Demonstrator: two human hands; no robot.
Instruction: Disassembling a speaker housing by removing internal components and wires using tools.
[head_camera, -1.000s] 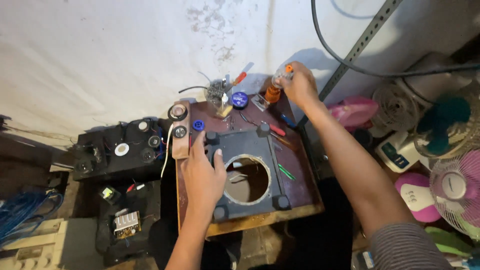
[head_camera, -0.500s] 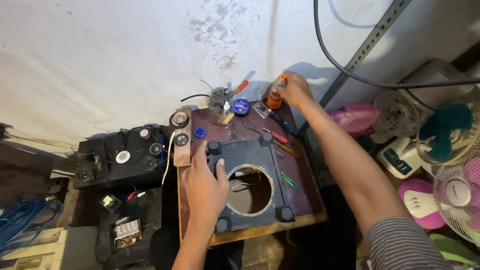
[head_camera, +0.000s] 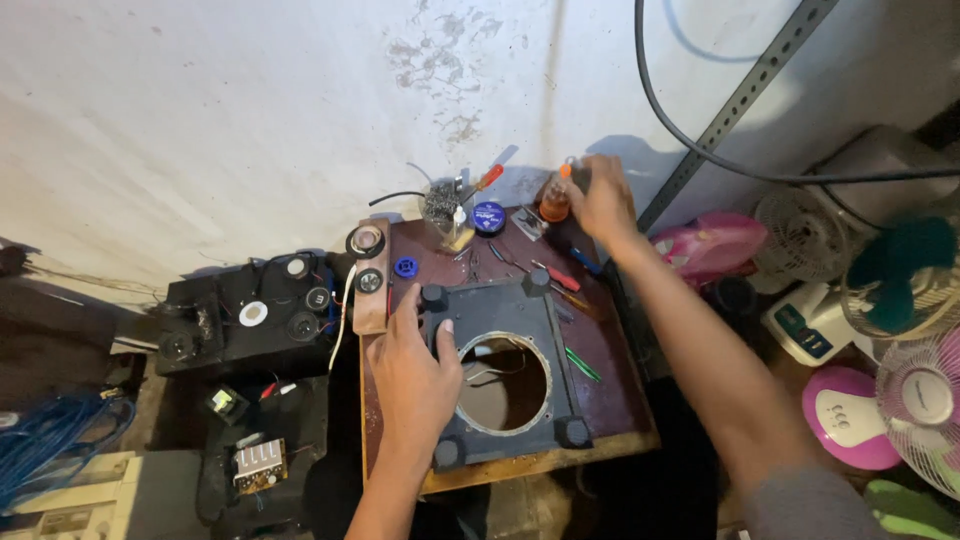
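Observation:
My left hand (head_camera: 418, 368) lies flat on the left side of a dark square panel (head_camera: 540, 310) with a large round hole, resting on a brown wooden board (head_camera: 610, 395). My right hand (head_camera: 600, 200) reaches to the board's far right corner and touches a small orange bottle (head_camera: 554, 205) with an orange tip; the fingers seem to curl around its top. A blue round tin (head_camera: 488, 215) and a jar of small tools (head_camera: 442, 205) stand just left of the bottle. Red and green screwdrivers (head_camera: 558, 275) lie beside the panel.
A black battery-like box (head_camera: 240, 320) with round caps sits left of the board, a blue cable (head_camera: 50, 440) beyond it. Fans (head_camera: 915, 400), a pink appliance (head_camera: 710, 245) and a white device (head_camera: 808, 325) crowd the right. A black hose (head_camera: 690, 130) hangs on the white wall.
The view has shifted a little. My right hand stays at the orange bottle in the far corner, and my left hand stays pressed on the panel.

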